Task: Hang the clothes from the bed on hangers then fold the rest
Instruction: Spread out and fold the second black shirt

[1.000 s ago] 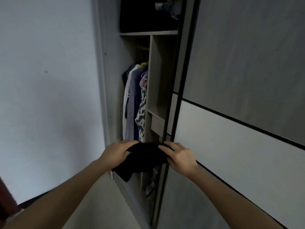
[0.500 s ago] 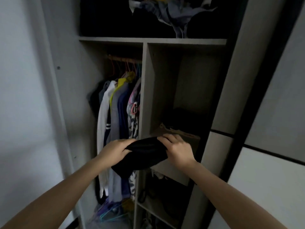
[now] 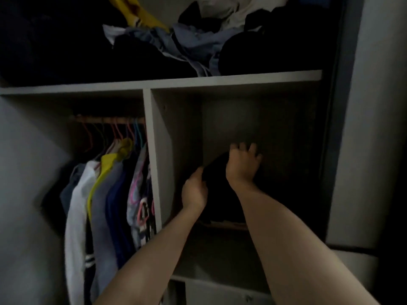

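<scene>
Black folded cloth garment (image 3: 219, 194) lies in the wardrobe's open middle compartment (image 3: 275, 128), lumpy, its detail lost in shadow. Left hand (image 3: 195, 191) pinches its near edge; right hand (image 3: 242, 166) presses on top, fingers spread. Shirts on coloured hangers (image 3: 105, 194) fill the rail (image 3: 105, 119), so hanging looks done and folding well along; whatever remains is out of view.

Worn on the head, wide-angle, facing straight into an open pale grey wooden wardrobe (image 3: 220, 81). Close in: near enough for the left hand (image 3: 195, 190) and right hand (image 3: 242, 166), entering from the bottom edge, to reach its middle compartment. Row of hanging coloured shirts (image 3: 105, 194) at left.
</scene>
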Available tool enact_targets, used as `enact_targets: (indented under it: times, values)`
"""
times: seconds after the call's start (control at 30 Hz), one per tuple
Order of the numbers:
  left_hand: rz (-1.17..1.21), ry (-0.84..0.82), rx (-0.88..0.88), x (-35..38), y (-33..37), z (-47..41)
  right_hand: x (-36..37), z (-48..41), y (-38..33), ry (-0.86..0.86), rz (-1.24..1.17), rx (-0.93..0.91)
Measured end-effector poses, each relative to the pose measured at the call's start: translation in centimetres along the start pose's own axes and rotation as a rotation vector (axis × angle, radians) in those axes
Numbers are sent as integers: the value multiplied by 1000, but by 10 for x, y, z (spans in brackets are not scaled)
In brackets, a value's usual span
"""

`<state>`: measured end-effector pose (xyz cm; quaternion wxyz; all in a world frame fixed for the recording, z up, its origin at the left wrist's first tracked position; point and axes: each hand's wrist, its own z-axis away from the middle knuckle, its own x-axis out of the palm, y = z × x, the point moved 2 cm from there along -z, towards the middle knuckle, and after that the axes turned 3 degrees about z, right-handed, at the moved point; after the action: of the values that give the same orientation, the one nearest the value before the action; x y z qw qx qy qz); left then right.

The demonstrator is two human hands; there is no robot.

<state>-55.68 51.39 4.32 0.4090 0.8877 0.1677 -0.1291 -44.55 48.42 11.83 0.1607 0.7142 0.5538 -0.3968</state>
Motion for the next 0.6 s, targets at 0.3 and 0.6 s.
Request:
enact_targets:
  times: [0.3,0.6]
  values:
    - [-842,-573,200,89,-72,-53,137,19,62,-287,68,304]
    - [-734,-746,-64,109,-115,-1,185,54,90,-632,248,169]
